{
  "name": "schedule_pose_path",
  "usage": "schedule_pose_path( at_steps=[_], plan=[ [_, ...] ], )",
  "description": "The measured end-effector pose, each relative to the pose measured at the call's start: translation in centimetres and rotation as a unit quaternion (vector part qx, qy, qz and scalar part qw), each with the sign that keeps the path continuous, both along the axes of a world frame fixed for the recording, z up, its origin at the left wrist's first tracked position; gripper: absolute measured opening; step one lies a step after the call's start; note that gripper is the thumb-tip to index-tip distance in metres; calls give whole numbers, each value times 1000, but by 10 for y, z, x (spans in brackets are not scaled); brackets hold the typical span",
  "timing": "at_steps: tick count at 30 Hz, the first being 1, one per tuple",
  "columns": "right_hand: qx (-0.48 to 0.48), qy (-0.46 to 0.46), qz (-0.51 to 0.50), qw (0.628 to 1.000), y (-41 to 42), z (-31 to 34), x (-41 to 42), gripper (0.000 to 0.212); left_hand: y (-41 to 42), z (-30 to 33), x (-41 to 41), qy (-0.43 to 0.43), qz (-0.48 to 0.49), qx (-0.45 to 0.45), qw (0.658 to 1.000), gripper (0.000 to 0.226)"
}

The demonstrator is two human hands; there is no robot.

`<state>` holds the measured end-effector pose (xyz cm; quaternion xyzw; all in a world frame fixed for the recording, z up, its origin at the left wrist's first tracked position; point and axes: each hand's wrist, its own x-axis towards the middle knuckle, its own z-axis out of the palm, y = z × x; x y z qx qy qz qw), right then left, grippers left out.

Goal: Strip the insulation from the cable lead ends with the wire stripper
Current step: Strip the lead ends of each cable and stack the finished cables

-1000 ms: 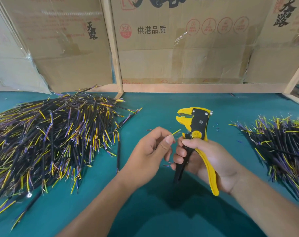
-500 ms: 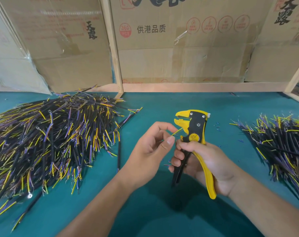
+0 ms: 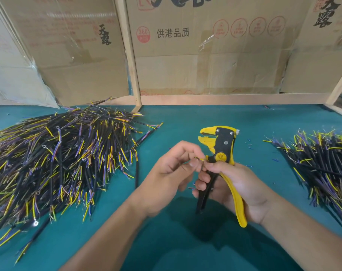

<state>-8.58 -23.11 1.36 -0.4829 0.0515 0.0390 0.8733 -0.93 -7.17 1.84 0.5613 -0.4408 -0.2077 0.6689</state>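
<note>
A large heap of black cables with yellow and purple leads (image 3: 58, 163) lies at the left on the teal tabletop (image 3: 176, 118), a smaller heap (image 3: 318, 163) at the right, cardboard boxes (image 3: 205, 55) behind. Between them, the right hand (image 3: 234, 188) grasps the yellow-and-black wire stripper (image 3: 223, 153) upright, head pointing far-left. The left hand (image 3: 172, 173) pinches a thin yellow lead (image 3: 199, 159) just beside it.

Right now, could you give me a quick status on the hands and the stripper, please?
Left hand pinching yellow lead. Right hand gripping wire stripper, head up. Lead not in its mouth.
</note>
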Motion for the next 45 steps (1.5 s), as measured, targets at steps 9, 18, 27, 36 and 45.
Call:
schedule_pose_path(
  at_steps=[9, 18, 27, 36, 45],
  plan=[
    [6, -11, 4, 1000, 1, 2, -1, 9, -1, 1, 2, 62, 9, -5, 998, 13],
    [-1, -48, -27, 998, 0, 6, -1, 12, -4, -9, 11, 96, 44, 4, 994, 33],
    [-25, -70, -36, 997, -1, 6, -2, 10, -5, -11, 15, 39, 73, -27, 996, 18],
    [-22, -62, -40, 997, -4, 4, 0, 12, 0, -5, 21, -45, 177, -52, 982, 6],
    [-31, -30, 58, 997, -1, 0, -4, 12, 1, -5, 22, -61, 201, -51, 976, 8]
  ],
)
